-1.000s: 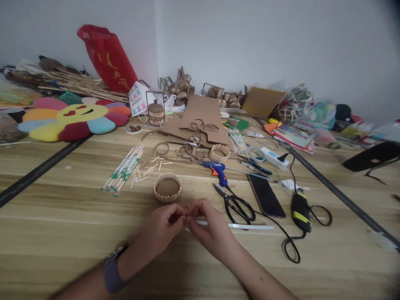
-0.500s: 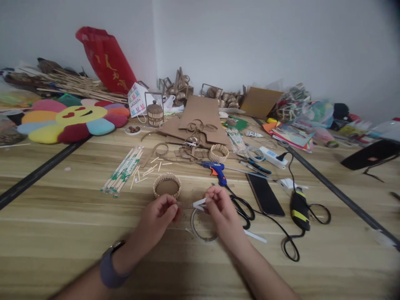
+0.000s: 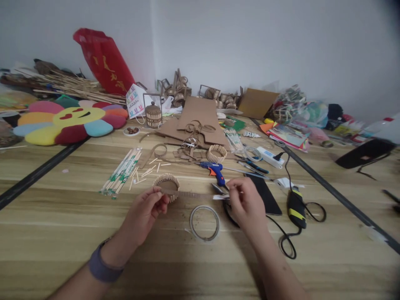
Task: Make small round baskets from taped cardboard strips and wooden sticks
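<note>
My left hand (image 3: 146, 210) pinches one end of a thin brown cardboard strip (image 3: 184, 194), held just above the wooden table (image 3: 62, 233). My right hand (image 3: 246, 204) pinches a white backing strip at the other end, pulled out to the right. Below the strip a thin roll of tape (image 3: 204, 217) lies flat on the table. A small round basket of sticks (image 3: 167, 183) stands just behind my left hand. A blue glue gun (image 3: 214, 168) and black-handled scissors (image 3: 229, 206) lie by my right hand, the scissors partly hidden.
A black phone (image 3: 265, 189), a black-and-yellow tool with cable (image 3: 295, 206) and a power strip (image 3: 270, 157) lie to the right. Packs of sticks (image 3: 121, 171) lie left. Cardboard pieces (image 3: 200, 114), a flower cushion (image 3: 67, 121) and a red bag (image 3: 104, 60) fill the back.
My hands were together at the table's front; they have moved apart, the right one going right and pulling the white backing off the strip. The tape roll now lies uncovered between them.
</note>
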`<state>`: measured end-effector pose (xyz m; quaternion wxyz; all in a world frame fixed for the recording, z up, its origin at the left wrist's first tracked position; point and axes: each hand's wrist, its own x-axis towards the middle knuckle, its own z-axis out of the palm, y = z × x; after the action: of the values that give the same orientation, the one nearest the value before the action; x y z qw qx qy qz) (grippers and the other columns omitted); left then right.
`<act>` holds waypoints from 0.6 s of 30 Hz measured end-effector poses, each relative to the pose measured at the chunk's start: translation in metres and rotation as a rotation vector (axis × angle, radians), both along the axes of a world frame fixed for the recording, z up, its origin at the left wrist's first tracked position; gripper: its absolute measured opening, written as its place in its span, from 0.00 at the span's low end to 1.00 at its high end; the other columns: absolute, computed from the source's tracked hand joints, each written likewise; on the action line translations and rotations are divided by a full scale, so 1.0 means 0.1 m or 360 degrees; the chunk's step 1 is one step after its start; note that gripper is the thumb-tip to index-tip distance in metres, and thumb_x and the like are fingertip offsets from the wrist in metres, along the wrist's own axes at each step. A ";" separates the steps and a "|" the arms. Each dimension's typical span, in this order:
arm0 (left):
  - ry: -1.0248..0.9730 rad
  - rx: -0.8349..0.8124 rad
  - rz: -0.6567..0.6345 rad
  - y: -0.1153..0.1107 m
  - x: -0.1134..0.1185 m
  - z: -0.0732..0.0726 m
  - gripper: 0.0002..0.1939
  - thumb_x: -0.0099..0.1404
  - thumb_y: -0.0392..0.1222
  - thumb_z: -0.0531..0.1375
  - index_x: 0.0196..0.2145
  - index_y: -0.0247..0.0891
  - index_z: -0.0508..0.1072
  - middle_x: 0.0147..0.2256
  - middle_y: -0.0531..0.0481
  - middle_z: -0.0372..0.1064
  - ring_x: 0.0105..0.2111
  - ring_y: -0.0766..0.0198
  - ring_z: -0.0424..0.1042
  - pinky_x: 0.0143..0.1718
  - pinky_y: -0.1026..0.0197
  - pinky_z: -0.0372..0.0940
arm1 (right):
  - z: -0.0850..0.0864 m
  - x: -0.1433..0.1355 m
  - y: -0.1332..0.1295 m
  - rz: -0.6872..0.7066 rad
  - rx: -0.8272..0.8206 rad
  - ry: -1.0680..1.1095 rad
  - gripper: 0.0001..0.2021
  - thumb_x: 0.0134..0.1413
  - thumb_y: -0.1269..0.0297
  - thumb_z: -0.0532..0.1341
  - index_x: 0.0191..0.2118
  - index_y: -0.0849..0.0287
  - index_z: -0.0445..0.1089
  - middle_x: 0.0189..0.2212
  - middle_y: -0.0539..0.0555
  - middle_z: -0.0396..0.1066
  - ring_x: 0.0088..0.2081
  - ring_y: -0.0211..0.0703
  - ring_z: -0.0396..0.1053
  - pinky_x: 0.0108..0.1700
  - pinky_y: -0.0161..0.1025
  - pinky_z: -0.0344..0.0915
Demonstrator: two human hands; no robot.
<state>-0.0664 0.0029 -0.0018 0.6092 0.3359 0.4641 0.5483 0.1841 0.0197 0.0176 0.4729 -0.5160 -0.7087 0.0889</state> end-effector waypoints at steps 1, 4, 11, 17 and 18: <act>-0.0038 0.0000 0.0025 0.02 -0.02 0.01 0.09 0.50 0.44 0.63 0.24 0.39 0.67 0.22 0.56 0.67 0.21 0.70 0.63 0.23 0.67 0.61 | 0.01 0.02 -0.02 0.0025 0.0067 -0.0313 0.06 0.63 0.64 0.55 0.37 0.55 0.68 0.30 0.54 0.72 0.32 0.45 0.67 0.32 0.39 0.62; -0.0120 -0.0022 0.0096 0.05 -0.06 0.03 0.09 0.49 0.43 0.64 0.25 0.39 0.68 0.21 0.57 0.67 0.20 0.71 0.63 0.22 0.68 0.62 | 0.01 0.10 -0.08 0.0079 0.0149 -0.0827 0.10 0.65 0.58 0.57 0.37 0.55 0.72 0.30 0.55 0.76 0.33 0.48 0.67 0.32 0.40 0.59; -0.0115 -0.0013 0.0061 0.04 -0.04 0.01 0.08 0.50 0.43 0.64 0.24 0.39 0.68 0.21 0.57 0.67 0.20 0.71 0.63 0.22 0.68 0.62 | -0.10 0.51 -0.08 0.0178 -0.0269 -0.0495 0.16 0.65 0.53 0.55 0.33 0.54 0.75 0.27 0.53 0.77 0.29 0.47 0.70 0.32 0.39 0.64; -0.0178 -0.0037 0.0122 0.06 -0.07 0.01 0.10 0.49 0.41 0.66 0.25 0.39 0.67 0.22 0.58 0.68 0.21 0.71 0.65 0.21 0.70 0.63 | -0.17 0.96 -0.12 -0.0353 -0.0548 0.0429 0.17 0.51 0.46 0.64 0.30 0.57 0.77 0.20 0.52 0.71 0.22 0.41 0.65 0.22 0.35 0.60; -0.0191 -0.0048 0.0122 0.06 -0.07 0.01 0.10 0.48 0.41 0.66 0.25 0.40 0.67 0.22 0.58 0.68 0.21 0.71 0.65 0.21 0.70 0.64 | -0.17 1.03 -0.12 -0.0449 -0.0547 0.0644 0.18 0.48 0.45 0.65 0.30 0.58 0.76 0.18 0.50 0.68 0.19 0.39 0.61 0.20 0.33 0.56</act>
<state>-0.0739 0.0089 -0.0005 0.6196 0.2751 0.4475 0.5833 0.2870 0.0076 0.0009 0.5179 -0.6537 -0.4959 0.2420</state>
